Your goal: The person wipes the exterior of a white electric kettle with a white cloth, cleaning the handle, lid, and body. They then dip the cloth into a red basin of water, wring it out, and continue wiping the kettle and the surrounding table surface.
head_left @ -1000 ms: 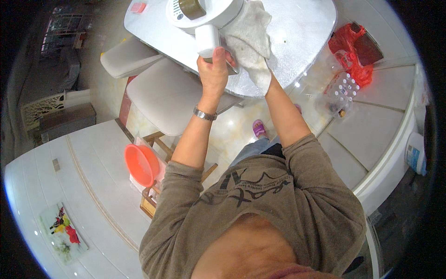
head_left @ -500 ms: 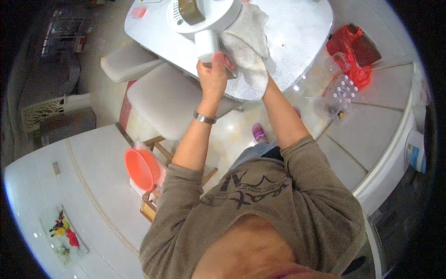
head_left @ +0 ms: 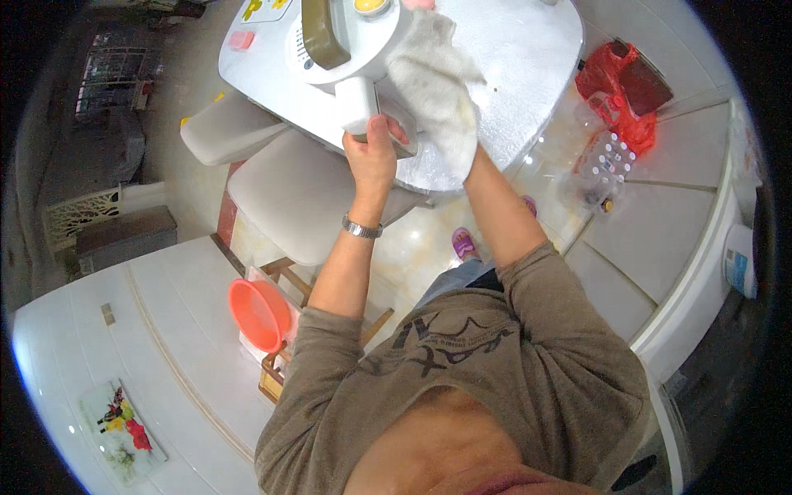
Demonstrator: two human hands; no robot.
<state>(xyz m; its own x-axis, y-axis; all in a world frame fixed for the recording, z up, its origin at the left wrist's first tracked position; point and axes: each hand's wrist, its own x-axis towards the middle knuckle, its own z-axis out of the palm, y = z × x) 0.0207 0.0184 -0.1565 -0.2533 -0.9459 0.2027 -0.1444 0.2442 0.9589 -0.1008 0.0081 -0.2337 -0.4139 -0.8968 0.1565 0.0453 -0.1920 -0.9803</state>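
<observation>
A white rounded appliance (head_left: pixel 330 70) with a brown top handle (head_left: pixel 322 33), a row of buttons and a yellow round knob sits on the white table (head_left: pixel 528 66). It looks like an electric hot-water pot. My left hand (head_left: pixel 373 157), a metal-band watch on its wrist, is closed round the lower part of the white spout-like piece that juts from the appliance's front. A pale, damp-looking cloth (head_left: pixel 437 91) drapes over my right hand, against the appliance's right side. Only my right wrist (head_left: pixel 477 169) shows below the cloth; the fingers are hidden.
Pale chairs (head_left: pixel 289 194) stand left of the table. A coral basin (head_left: pixel 260 313) rests on a wooden stand. On the floor at right lie a red plastic bag (head_left: pixel 615 82) and a pack of bottles (head_left: pixel 610 161). A small pink item (head_left: pixel 241 40) lies on the table.
The view has shifted, bringing more of the appliance's top and yellow knob into sight. The cloth and my right hand have moved slightly along its side. My left hand keeps its hold.
</observation>
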